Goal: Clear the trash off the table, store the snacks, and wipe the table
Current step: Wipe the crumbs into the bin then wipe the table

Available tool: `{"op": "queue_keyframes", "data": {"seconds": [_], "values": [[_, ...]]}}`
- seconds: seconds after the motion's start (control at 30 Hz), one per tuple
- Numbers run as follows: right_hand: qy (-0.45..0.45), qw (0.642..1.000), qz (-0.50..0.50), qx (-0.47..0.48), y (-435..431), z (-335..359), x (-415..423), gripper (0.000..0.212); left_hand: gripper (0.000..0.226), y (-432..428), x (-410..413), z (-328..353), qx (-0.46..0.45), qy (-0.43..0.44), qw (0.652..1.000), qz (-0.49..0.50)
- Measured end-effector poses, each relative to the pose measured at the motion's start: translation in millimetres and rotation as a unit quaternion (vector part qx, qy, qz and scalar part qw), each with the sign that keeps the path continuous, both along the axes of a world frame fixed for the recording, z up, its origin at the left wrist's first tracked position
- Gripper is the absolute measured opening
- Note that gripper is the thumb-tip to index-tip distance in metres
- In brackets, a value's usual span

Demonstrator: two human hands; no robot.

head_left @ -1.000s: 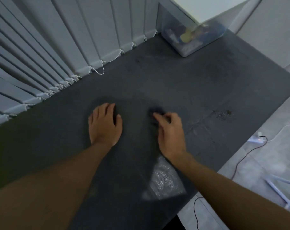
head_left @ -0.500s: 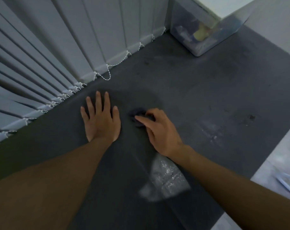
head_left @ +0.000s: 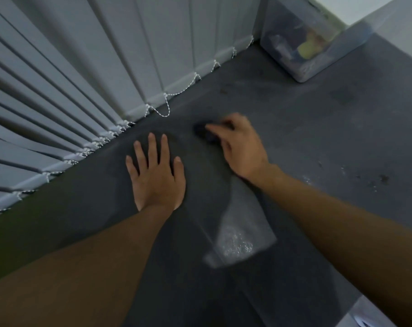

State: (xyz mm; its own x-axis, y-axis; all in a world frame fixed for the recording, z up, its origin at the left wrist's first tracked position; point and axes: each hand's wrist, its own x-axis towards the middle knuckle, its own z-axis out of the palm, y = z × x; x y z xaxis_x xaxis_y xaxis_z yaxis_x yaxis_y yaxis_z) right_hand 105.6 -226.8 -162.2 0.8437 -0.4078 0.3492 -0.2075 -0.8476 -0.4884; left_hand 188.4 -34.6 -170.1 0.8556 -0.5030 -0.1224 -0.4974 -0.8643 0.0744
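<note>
Cloth (head_left: 205, 136) and right hand (head_left: 241, 149) farther forward

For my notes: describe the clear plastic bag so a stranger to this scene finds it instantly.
Start at the dark grey table beside the window blinds. On its near part, just camera-side of the right hand, lies the plastic bag. It is the only pale, crinkled, see-through thing there; the cloth that hand holds is dark.

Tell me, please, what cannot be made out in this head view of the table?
Dark wad: head view; the right hand covers most of it and motion blurs it, so cloth or sponge is unclear.
Clear box contents: blurred behind its wall, top cut off by the frame edge.
Clear plastic piece: partly under the right forearm.
Specks on the table: too small to identify.
</note>
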Motion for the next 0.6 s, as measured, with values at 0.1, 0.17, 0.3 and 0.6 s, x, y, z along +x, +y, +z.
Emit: {"op": "queue_keyframes", "data": {"seconds": [0.1,0.17,0.3,0.6], "values": [[-0.008,0.985,-0.166,0.044,-16,1,23,0.039,0.064,0,0,0,-0.001,0.001,1.000,-0.001],[-0.003,0.993,-0.110,0.035,1,1,27,0.041,0.064,0,0,0,-0.001,0.000,1.000,0.000],[0.005,0.992,0.120,-0.028,0,1,21,0.039,0.064,0,0,0,0.009,0.003,1.000,-0.001],[-0.017,0.996,-0.092,0.016,-33,0,60,0.040,0.065,0,0,-1,0.002,-0.002,1.000,-0.002]]}}
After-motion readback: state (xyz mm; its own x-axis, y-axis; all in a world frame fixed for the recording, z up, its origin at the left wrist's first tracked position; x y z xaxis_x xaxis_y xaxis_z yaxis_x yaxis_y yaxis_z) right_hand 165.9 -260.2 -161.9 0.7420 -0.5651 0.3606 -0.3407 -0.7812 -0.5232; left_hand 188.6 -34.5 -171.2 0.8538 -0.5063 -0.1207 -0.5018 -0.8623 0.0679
